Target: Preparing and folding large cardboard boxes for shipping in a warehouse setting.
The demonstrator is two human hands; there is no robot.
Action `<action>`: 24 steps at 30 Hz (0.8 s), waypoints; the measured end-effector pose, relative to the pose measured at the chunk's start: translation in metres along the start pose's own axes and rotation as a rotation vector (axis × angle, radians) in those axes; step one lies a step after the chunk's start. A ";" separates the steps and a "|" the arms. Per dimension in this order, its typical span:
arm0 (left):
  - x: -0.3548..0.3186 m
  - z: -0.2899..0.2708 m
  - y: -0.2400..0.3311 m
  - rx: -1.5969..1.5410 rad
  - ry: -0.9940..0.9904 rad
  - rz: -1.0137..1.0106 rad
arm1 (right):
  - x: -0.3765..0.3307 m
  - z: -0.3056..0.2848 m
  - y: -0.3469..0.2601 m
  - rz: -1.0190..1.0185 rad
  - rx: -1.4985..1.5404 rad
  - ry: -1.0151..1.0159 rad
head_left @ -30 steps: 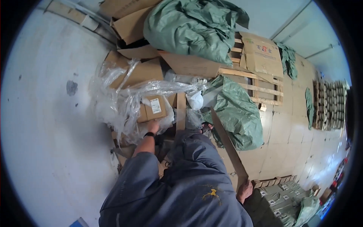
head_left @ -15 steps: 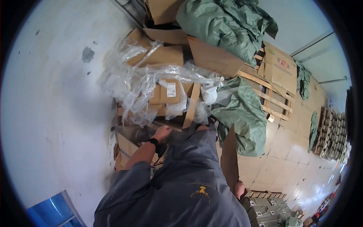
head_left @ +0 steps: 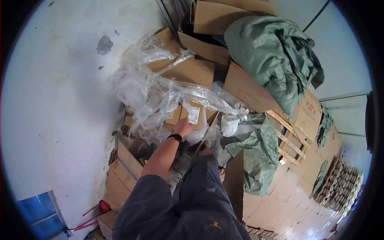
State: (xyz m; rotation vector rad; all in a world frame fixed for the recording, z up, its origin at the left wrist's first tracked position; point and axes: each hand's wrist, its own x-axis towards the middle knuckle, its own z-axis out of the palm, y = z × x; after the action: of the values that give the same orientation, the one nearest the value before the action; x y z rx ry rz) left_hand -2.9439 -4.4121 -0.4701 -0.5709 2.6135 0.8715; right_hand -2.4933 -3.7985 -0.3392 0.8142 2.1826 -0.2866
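Note:
My left hand (head_left: 183,127), with a dark band at the wrist, reaches to the lower left of the white label on a brown cardboard box (head_left: 199,105). Its fingers point away from me and are mostly hidden, so whether they grip anything does not show. Crumpled clear plastic film (head_left: 154,94) drapes over this box and its neighbours. Beside my right leg a cardboard sheet (head_left: 234,180) stands upright. Only a sliver of my right hand (head_left: 243,224) shows, at the lower end of the sheet, closed on its edge.
A white wall (head_left: 60,104) rises on the left. Green tarpaulins lie bunched over the boxes (head_left: 272,56) and on the floor (head_left: 260,160). A wooden pallet (head_left: 289,144) sits to the right, with a stack of pallets (head_left: 340,186) farther off. Red metal legs (head_left: 105,207) stick out at lower left.
My left hand has moved forward, from the edge of the open carton up to the labelled box. The view has shifted, and my right hand has nearly dropped out of sight.

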 end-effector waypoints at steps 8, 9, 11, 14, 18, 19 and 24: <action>0.223 -0.049 -0.016 0.546 0.618 0.196 | 0.010 -0.080 -0.123 -0.127 0.013 0.061; 0.239 -0.054 -0.031 0.628 0.709 0.273 | 0.013 -0.078 -0.136 -0.154 0.025 0.056; 0.257 -0.041 -0.035 0.614 0.394 0.143 | 0.009 -0.083 -0.148 -0.150 0.031 0.085; 0.255 -0.046 -0.063 0.732 0.040 -0.062 | 0.003 -0.108 -0.157 -0.174 0.034 0.117; 0.201 -0.052 -0.088 0.741 0.126 0.211 | -0.018 -0.154 -0.156 -0.156 0.013 0.195; 0.178 -0.069 -0.098 0.634 0.130 0.243 | -0.011 -0.163 -0.161 -0.236 0.137 0.191; 0.055 -0.159 -0.177 0.555 0.159 0.213 | 0.024 -0.197 -0.242 -0.571 -0.046 0.302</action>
State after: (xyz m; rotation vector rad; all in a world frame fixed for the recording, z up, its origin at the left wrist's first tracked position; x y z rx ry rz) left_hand -2.9375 -4.6561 -0.4600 -0.2174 2.9173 0.1242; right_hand -2.7758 -3.8866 -0.2370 0.1963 2.6690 -0.4113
